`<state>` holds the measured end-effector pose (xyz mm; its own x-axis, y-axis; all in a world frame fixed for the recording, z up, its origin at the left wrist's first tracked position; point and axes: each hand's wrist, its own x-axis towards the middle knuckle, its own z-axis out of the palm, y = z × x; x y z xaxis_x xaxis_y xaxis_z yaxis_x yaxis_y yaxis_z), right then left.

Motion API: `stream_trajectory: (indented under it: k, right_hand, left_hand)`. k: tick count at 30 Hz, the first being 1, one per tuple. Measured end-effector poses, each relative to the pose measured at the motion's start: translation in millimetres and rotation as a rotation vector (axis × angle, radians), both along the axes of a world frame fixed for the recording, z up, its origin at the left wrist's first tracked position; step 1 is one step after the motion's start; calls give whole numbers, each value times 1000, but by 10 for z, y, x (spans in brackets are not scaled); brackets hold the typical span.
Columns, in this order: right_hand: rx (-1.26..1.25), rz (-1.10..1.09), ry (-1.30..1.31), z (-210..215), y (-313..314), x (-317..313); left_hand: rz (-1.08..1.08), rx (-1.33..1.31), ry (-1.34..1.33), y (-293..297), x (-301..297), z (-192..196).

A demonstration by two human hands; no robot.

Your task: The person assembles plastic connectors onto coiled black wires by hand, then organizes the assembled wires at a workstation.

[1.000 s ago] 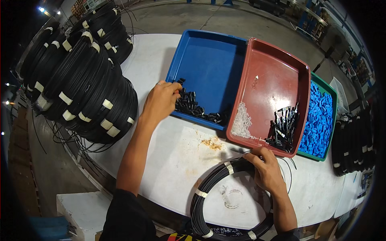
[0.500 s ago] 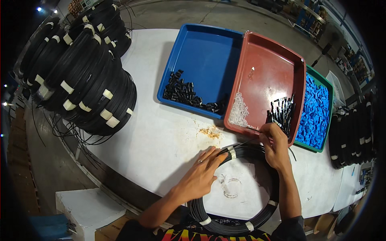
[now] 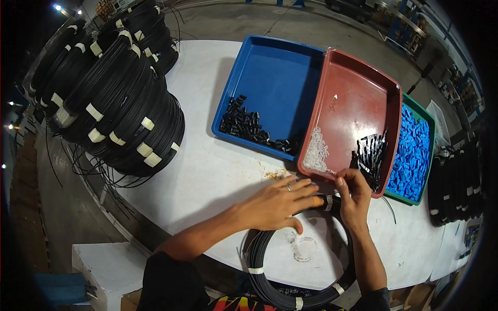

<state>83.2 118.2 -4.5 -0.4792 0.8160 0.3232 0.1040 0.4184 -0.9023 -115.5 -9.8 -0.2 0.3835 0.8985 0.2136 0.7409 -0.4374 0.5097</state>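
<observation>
A coil of black cable (image 3: 259, 254), bound with strips of pale tape, lies on the white table against my body. My left hand (image 3: 275, 203) is over the coil's far left part, palm down, fingers stretched and apart, gripping nothing. Beyond the coil's far right side, my right hand (image 3: 356, 199) is closed in a pinch at the near rim of the red tray (image 3: 358, 98). Whatever sits between its thumb and forefinger is too small to make out. Inside that tray, a pile of small clear pieces (image 3: 315, 151) and a bunch of black strips (image 3: 371, 158) lie near the fingertips.
A blue tray (image 3: 280, 78) with small black parts adjoins the red one on the left. Right of it, a green tray (image 3: 410, 199) holds blue pieces. Stacked cable coils (image 3: 119, 114) tower at the table's left; more coils (image 3: 454, 184) stand at the right edge.
The coil has turned clockwise, its far tape strip shifting right. My left hand has slid right with its fingers spreading. My right hand stays by the tray; the dark thin piece it pinched no longer shows clearly.
</observation>
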Motion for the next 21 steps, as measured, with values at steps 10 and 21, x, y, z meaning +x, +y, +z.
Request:
stream_trajectory:
  k: [10,21]
  right_hand:
    - [290,109,-165,105,-87,67]
    - [298,213,-280,224,-125,195]
  left_hand:
    - [781,264,317,243,-1721,338]
    - [870,371,576,605,-1785,15]
